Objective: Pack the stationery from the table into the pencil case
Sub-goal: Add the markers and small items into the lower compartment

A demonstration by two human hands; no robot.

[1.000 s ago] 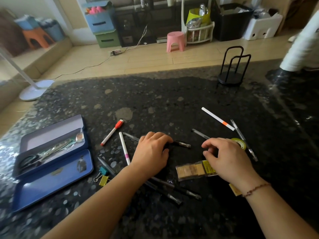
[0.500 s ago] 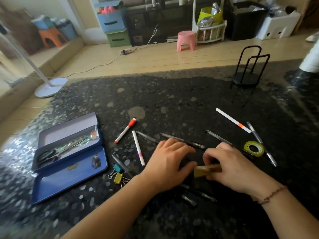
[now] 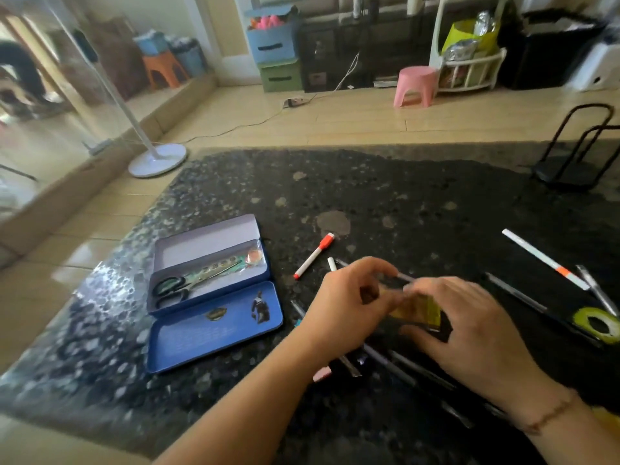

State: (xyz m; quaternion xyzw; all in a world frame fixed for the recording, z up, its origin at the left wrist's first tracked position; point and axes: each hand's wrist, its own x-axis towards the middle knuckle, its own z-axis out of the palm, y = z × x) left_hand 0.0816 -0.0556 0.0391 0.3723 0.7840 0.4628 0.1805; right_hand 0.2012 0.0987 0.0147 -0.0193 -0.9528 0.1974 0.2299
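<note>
The blue tin pencil case (image 3: pixel 235 333) lies open at the left of the dark table, with scissors (image 3: pixel 174 286) and a small wrapped item in its upper half. My left hand (image 3: pixel 345 303) and my right hand (image 3: pixel 469 330) meet over the table's middle, both pinching a small yellow packet (image 3: pixel 419 308) lifted just off the surface. A red-capped marker (image 3: pixel 313 256) lies left of my hands. Several dark pens (image 3: pixel 389 364) lie under my hands, partly hidden. A white pen with an orange band (image 3: pixel 543 258) and a yellow-green tape roll (image 3: pixel 595 323) lie at the right.
A black wire stand (image 3: pixel 570 162) stands at the table's far right. More pens (image 3: pixel 516 293) lie right of my hands. The table's left edge runs just beyond the case. A fan base (image 3: pixel 157 161) and a pink stool (image 3: pixel 416 85) stand on the floor beyond.
My right hand took the yellow packet off the table and raised it; my left hand came off the pens to join it. The view has shifted left, toward the case.
</note>
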